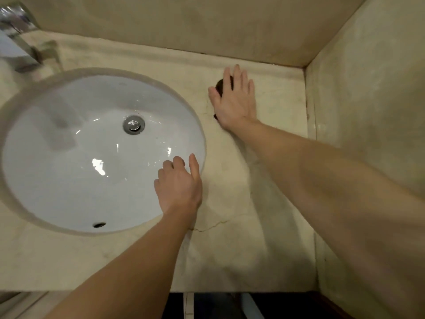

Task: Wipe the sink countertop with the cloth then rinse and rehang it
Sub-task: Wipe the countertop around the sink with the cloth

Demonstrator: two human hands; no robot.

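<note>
**Cloth pressed flat**

Dark cloth (220, 85), upper centre-right on the countertop (276, 107), lies under the right hand (234, 100), its fingers flat and spread, likely for broad wiping pressure. Left hand (178, 184), loosely curled and empty, hangs by the sink (69, 157) rim.

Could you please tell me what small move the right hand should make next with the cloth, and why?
Probably draw the right hand, pressing flat on the dark cloth, straight toward the person. The cloth lies close to the back wall, and a long stretch of countertop lies in front of it.
</note>
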